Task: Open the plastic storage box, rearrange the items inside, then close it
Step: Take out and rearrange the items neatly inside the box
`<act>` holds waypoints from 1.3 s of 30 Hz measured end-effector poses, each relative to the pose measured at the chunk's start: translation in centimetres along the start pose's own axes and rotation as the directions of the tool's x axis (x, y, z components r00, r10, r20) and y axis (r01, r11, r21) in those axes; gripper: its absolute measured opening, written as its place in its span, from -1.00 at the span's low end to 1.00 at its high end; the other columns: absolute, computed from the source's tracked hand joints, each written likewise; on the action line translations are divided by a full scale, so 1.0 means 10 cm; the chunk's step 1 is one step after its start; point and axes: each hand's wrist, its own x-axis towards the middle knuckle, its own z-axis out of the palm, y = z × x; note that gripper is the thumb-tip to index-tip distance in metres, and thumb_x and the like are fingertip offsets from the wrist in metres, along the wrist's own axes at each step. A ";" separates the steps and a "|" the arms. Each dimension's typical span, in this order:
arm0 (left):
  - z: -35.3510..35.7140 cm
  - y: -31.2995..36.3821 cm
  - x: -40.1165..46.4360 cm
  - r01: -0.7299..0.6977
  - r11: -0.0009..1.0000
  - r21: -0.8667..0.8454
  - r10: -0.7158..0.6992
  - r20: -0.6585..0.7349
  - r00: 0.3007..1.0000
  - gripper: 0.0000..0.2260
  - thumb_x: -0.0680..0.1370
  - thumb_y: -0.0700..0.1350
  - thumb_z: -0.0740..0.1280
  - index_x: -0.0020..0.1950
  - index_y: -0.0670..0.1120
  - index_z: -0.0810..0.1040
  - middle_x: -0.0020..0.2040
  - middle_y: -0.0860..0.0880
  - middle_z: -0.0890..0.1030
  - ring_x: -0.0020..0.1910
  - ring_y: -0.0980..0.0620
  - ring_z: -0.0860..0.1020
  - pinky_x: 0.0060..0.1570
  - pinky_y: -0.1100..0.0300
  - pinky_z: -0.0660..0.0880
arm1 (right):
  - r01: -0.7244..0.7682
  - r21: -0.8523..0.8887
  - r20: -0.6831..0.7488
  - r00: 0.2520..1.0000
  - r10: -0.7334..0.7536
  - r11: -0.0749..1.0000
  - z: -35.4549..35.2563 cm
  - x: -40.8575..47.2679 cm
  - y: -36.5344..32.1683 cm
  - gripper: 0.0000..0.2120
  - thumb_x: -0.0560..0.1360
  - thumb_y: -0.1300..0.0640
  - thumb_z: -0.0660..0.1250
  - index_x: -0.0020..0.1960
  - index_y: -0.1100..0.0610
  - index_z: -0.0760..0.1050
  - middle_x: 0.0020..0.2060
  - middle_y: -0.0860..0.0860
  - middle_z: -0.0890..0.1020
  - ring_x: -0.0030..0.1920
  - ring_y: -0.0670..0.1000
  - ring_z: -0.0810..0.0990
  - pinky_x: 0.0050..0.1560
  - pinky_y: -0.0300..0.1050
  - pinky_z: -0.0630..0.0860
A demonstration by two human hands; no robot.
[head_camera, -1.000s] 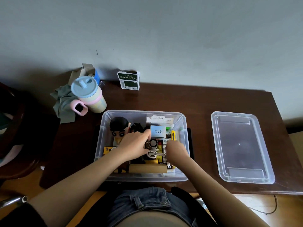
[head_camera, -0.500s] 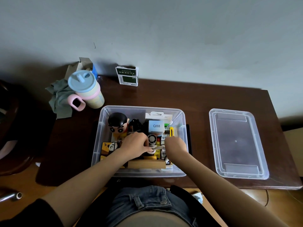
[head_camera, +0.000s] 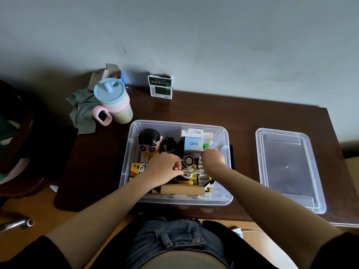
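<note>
Open storage box, lid set right of it: doll, Q88 carton, wooden block were held inside. White cord was pinched by left hand; right hand curled, grip undeterminable.

Black sleeves pushed up above elbows, forearms bare. Dark blue denim w/ belt loop, metal button at waist. Black top.

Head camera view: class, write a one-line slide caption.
Both hands, left and right, sort items inside the open clear storage box; its lid lies alongside.

Both hands inside open box
</note>
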 end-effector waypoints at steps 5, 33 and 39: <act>0.02 0.00 -0.10 -0.108 0.984 -0.142 0.115 0.040 0.993 -0.90 0.49 0.04 0.40 -0.08 0.04 0.63 -0.16 0.15 0.64 -0.23 0.22 0.54 -0.26 0.38 0.44 | 0.264 -0.140 0.091 0.963 -0.253 0.954 0.08 -0.14 0.14 -0.82 0.47 0.38 0.23 -0.03 0.20 0.54 -0.16 0.01 0.57 -0.07 0.07 0.58 -0.25 -0.15 0.48; 0.07 0.03 -0.05 -0.033 0.966 -0.257 0.120 0.329 0.937 -0.64 0.37 0.14 0.49 0.11 0.04 0.65 0.11 0.11 0.65 0.06 0.22 0.54 -0.15 0.57 0.29 | 0.242 -0.020 0.063 0.969 -0.241 0.970 0.20 -0.13 0.10 -0.85 0.49 0.32 0.32 0.05 0.22 0.54 -0.03 0.07 0.62 0.03 0.11 0.59 -0.08 -0.09 0.52; 0.07 0.02 -0.04 -0.026 0.961 -0.275 0.124 0.345 0.930 -0.64 0.38 0.13 0.48 0.11 0.02 0.65 0.10 0.08 0.65 0.07 0.17 0.56 -0.03 0.49 0.34 | 0.275 -0.066 0.185 0.948 -0.260 0.959 0.21 -0.27 0.05 -0.82 0.51 0.32 0.24 0.08 0.23 0.53 -0.09 0.10 0.50 -0.09 0.09 0.51 -0.15 -0.11 0.44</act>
